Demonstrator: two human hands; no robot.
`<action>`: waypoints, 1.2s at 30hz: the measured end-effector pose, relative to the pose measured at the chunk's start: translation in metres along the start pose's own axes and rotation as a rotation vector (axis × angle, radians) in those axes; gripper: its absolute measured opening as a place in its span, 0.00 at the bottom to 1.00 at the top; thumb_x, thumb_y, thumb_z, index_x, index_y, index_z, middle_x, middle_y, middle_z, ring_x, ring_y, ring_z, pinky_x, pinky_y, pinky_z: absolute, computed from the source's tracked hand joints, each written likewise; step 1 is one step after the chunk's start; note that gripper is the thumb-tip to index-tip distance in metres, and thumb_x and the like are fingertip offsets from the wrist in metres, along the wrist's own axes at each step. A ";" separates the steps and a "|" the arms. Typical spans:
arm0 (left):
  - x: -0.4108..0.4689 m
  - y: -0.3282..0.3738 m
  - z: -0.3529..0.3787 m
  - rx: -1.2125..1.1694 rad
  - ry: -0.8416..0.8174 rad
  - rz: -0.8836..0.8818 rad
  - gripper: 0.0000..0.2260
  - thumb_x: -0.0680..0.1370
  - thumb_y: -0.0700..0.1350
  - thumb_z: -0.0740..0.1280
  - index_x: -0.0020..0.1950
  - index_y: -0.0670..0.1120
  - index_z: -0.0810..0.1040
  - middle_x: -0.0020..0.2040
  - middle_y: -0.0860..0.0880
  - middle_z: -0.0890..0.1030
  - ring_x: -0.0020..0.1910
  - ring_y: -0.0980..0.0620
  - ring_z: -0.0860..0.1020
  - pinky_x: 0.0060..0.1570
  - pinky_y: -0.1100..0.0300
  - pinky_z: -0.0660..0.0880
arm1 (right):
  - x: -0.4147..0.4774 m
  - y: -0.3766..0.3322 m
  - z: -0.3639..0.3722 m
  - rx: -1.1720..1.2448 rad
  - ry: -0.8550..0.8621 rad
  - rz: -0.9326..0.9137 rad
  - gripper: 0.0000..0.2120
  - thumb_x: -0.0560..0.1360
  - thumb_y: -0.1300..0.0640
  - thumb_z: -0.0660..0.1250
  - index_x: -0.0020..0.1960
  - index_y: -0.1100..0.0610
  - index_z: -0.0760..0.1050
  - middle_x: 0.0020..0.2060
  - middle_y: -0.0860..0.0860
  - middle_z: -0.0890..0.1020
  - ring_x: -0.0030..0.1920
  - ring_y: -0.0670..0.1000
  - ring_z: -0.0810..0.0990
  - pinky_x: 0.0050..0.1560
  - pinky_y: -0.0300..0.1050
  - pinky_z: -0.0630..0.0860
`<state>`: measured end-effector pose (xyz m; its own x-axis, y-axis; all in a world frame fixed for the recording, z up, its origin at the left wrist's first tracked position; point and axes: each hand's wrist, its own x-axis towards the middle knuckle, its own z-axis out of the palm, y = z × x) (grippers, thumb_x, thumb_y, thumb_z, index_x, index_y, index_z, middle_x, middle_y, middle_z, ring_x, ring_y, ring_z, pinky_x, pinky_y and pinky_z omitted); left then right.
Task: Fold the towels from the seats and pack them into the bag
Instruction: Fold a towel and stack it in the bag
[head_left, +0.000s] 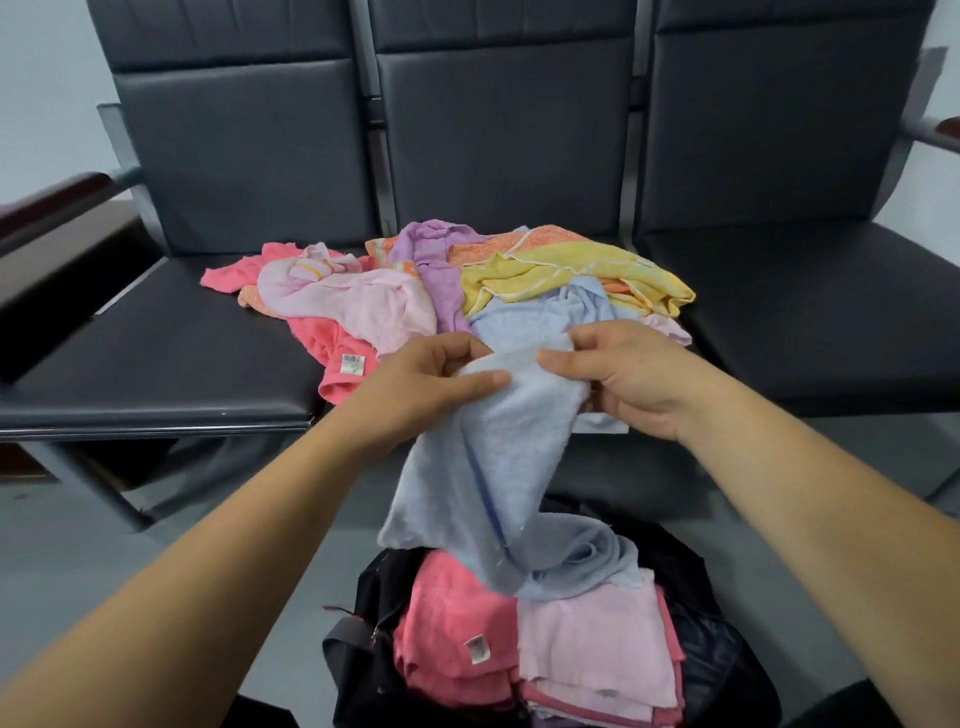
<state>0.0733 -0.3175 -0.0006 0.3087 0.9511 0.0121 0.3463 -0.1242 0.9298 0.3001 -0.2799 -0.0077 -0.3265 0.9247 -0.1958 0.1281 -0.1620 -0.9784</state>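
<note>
A light blue towel (498, 467) hangs between my hands above the bag, its lower end drooping onto the towels inside. My left hand (415, 384) pinches its top edge from the left and my right hand (628, 374) grips the same edge from the right. The black bag (701, 587) stands open on the floor below, holding folded towels: a coral pink towel (447, 623) and a pale pink towel (597, 644). A heap of unfolded towels (441, 291) in pink, purple, yellow, orange and blue lies on the middle seat.
A row of black padded seats (156, 353) with tall backrests runs across the view. A dark wooden armrest (57, 202) sticks out at the left and another armrest (935, 130) at the right. Grey floor (78, 525) lies under the seats.
</note>
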 end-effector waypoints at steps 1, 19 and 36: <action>0.001 -0.003 -0.005 0.148 -0.039 -0.002 0.11 0.77 0.51 0.74 0.47 0.43 0.80 0.37 0.51 0.78 0.38 0.57 0.75 0.40 0.61 0.71 | 0.003 0.001 -0.007 -0.138 0.100 -0.057 0.14 0.76 0.57 0.74 0.54 0.68 0.80 0.42 0.58 0.80 0.44 0.53 0.78 0.46 0.49 0.75; 0.009 -0.023 -0.003 -0.236 0.082 -0.311 0.08 0.81 0.36 0.68 0.57 0.46 0.75 0.30 0.49 0.78 0.25 0.56 0.75 0.25 0.65 0.72 | 0.005 0.011 -0.041 -0.324 0.551 -0.107 0.02 0.78 0.63 0.72 0.47 0.58 0.82 0.33 0.55 0.81 0.30 0.48 0.79 0.37 0.42 0.81; 0.000 -0.006 0.010 0.094 0.005 -0.097 0.07 0.78 0.42 0.73 0.46 0.39 0.81 0.38 0.44 0.87 0.37 0.49 0.86 0.41 0.58 0.82 | -0.027 -0.003 0.021 -0.811 -0.118 -0.159 0.23 0.65 0.33 0.76 0.49 0.50 0.84 0.46 0.49 0.84 0.47 0.49 0.82 0.52 0.49 0.79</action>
<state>0.0802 -0.3192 -0.0100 0.2650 0.9614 -0.0742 0.4561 -0.0572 0.8881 0.2892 -0.3111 -0.0007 -0.4877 0.8662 -0.1090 0.6918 0.3073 -0.6535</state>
